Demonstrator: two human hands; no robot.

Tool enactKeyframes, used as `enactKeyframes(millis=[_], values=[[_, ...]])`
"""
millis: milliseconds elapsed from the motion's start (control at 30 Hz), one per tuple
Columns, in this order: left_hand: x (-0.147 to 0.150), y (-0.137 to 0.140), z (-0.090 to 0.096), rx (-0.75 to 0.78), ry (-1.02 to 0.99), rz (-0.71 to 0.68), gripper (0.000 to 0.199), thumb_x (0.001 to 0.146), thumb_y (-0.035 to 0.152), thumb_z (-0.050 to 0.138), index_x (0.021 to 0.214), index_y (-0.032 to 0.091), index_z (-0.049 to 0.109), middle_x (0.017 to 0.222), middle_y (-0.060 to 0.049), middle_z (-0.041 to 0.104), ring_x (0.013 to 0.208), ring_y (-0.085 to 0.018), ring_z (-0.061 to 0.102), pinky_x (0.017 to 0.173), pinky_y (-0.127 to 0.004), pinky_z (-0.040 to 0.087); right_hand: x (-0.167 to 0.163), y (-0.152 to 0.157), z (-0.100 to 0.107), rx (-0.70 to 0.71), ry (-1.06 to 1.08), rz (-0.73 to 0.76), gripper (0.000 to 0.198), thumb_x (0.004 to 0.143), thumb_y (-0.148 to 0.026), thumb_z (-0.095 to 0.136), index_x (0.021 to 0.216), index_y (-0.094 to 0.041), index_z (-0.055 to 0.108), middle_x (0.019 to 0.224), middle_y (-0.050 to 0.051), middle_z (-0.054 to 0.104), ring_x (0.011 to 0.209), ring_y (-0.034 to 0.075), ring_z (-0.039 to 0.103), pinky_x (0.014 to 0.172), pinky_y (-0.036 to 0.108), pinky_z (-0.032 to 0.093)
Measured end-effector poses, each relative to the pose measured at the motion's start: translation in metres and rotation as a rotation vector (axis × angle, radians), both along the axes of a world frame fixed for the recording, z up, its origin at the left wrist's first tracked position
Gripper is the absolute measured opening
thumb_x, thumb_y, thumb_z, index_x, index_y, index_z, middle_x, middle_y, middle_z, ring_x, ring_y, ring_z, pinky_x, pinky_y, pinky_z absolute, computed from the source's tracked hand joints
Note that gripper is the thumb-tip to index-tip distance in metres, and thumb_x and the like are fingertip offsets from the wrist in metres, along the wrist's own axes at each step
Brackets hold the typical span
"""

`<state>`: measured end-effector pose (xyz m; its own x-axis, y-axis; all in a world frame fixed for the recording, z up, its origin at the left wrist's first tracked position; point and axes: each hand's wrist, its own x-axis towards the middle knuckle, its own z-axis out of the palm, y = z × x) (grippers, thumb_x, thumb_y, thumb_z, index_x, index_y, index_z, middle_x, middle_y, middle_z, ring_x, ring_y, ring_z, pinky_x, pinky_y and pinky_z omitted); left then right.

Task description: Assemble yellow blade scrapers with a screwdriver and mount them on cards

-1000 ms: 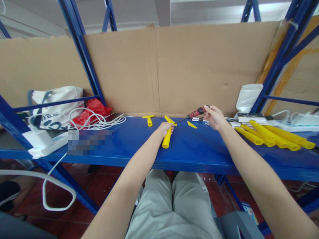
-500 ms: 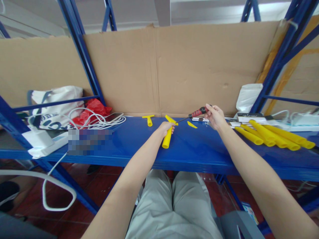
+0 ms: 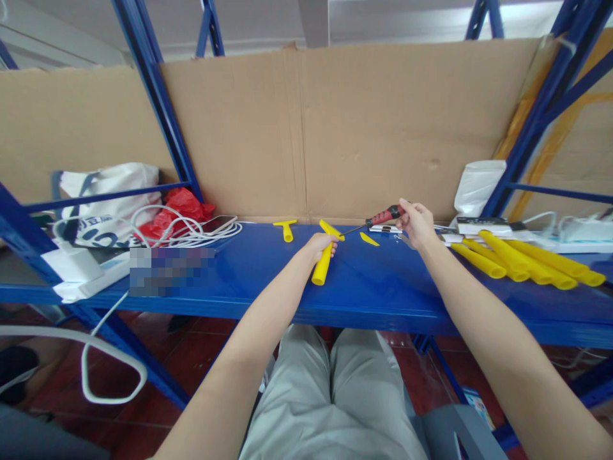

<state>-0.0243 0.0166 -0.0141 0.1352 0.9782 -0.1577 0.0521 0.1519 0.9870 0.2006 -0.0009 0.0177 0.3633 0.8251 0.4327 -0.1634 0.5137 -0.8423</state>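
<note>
My left hand (image 3: 324, 246) is closed around a yellow T-shaped piece (image 3: 321, 271) with a round tubular stem, its crossbar pointing away from me. The fingers cover the middle of the piece. My right hand (image 3: 416, 222) grips the end of a red and black screwdriver (image 3: 382, 217) by its handle. The thin shaft runs left and down to the yellow piece beside my left fingers; whether the tip sits in a screw is too small to tell. Between the hands lies a flat yellow part (image 3: 368, 239). A smaller-looking yellow T-shaped piece (image 3: 287, 231) stands farther left.
Several yellow tubes (image 3: 507, 252) lie in a pile at the right on the blue shelf (image 3: 258, 275). White cables (image 3: 191, 233), a red plastic bag (image 3: 184, 207) and a cloth bag (image 3: 115, 198) crowd the left. A cardboard wall (image 3: 373, 134) closes the back.
The screwdriver and my right hand have shifted very slightly to the right. My left hand keeps hold of the yellow piece in nearly the same place.
</note>
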Motion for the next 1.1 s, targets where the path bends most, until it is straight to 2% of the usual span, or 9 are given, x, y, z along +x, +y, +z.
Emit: enactKeyframes(millis=[433,867,1100], values=[[-0.0004,0.0033,-0.0033,-0.002,-0.008,0.025,0.002,0.082,0.012,0.062,0.081,0.012,0.06,0.043,0.002,0.043,0.051,-0.011,0.044,0.051,-0.025,0.037,-0.0021,-0.0075,0.0052,-0.032,-0.074,0.192,0.039,0.058,-0.041,0.081,0.067,-0.02,0.05,0.046,-0.007,0.047,0.042,0.008,0.049,0.038,0.019,0.036],[0.0008,0.0032,-0.0034,-0.012,-0.001,0.041,0.004,0.083,0.014,0.061,0.08,0.012,0.06,0.044,0.0,0.045,0.051,-0.012,0.045,0.05,-0.025,0.036,-0.0004,-0.0048,0.0006,-0.02,-0.099,0.178,0.046,0.055,-0.044,0.082,0.07,-0.022,0.046,0.042,-0.011,0.043,0.037,0.006,0.042,0.038,0.018,0.038],[0.0006,0.0008,-0.0018,-0.004,0.01,0.041,0.007,0.084,0.019,0.061,0.083,0.013,0.059,0.045,0.0,0.046,0.051,-0.012,0.046,0.049,-0.025,0.037,-0.0003,-0.0029,-0.0002,-0.04,-0.096,0.135,0.047,0.055,-0.045,0.082,0.07,-0.022,0.044,0.042,-0.01,0.043,0.036,0.007,0.044,0.037,0.019,0.037]])
